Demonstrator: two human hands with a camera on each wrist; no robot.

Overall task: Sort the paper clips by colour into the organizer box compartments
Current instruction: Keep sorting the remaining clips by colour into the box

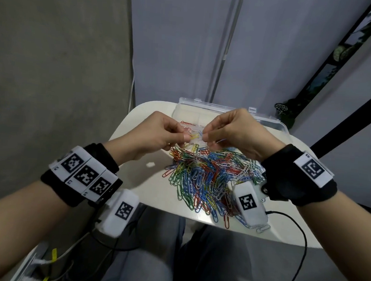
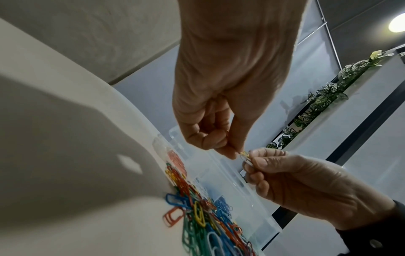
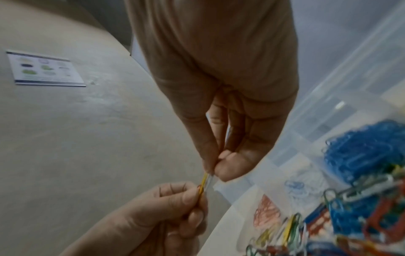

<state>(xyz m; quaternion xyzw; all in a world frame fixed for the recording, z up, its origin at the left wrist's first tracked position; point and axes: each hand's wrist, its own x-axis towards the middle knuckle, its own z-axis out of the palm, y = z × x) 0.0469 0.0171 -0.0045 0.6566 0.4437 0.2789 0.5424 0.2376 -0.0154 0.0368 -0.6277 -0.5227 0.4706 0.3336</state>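
We pinch two hooked clips above the organizer box, left hand clamped on the yellow clip, right hand on the white clip (axes roughly end to end between both hands).

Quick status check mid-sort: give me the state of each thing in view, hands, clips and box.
left hand: pinching the linked clips
right hand: pinching the same linked clips
linked clips: yellow and white, held above the box
organizer box: lid open, blue and red clips already in compartments
clip pile: mixed colours, loose on the table
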